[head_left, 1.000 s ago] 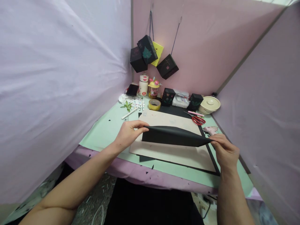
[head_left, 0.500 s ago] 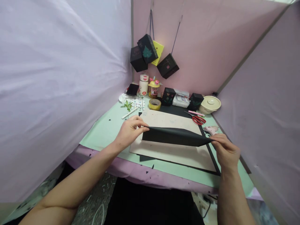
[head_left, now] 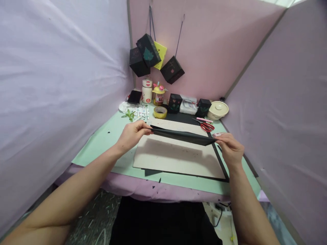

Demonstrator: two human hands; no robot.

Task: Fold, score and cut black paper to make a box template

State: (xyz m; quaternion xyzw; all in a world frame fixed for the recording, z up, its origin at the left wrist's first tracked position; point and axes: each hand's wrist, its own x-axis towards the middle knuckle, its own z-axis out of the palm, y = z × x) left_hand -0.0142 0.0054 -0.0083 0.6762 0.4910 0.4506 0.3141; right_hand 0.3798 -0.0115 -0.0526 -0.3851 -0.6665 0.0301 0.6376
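A sheet of black paper (head_left: 182, 136) is stretched between my two hands, bent lengthwise and seen nearly edge-on. My left hand (head_left: 134, 133) pinches its left end between thumb and fingers. At the other end, my right hand (head_left: 231, 147) grips the corner the same way. Below the sheet lies a pale board (head_left: 176, 158), with the sheet's shadow falling across it. Just past my right hand a pink tool (head_left: 218, 134) shows in part, mostly hidden by the fingers.
Red-handled scissors (head_left: 207, 127), a pink pen (head_left: 204, 120) and yellow tape (head_left: 160, 112) lie behind the board. Markers (head_left: 141, 111), a bottle (head_left: 147, 92), black boxes (head_left: 175, 103) and a lidded bowl (head_left: 218, 109) line the back. Several black boxes (head_left: 172, 70) hang above.
Both hands have lifted the black paper, and its front face has tipped so that it now looks narrower. The whole view has shifted, moving the table things to the left.
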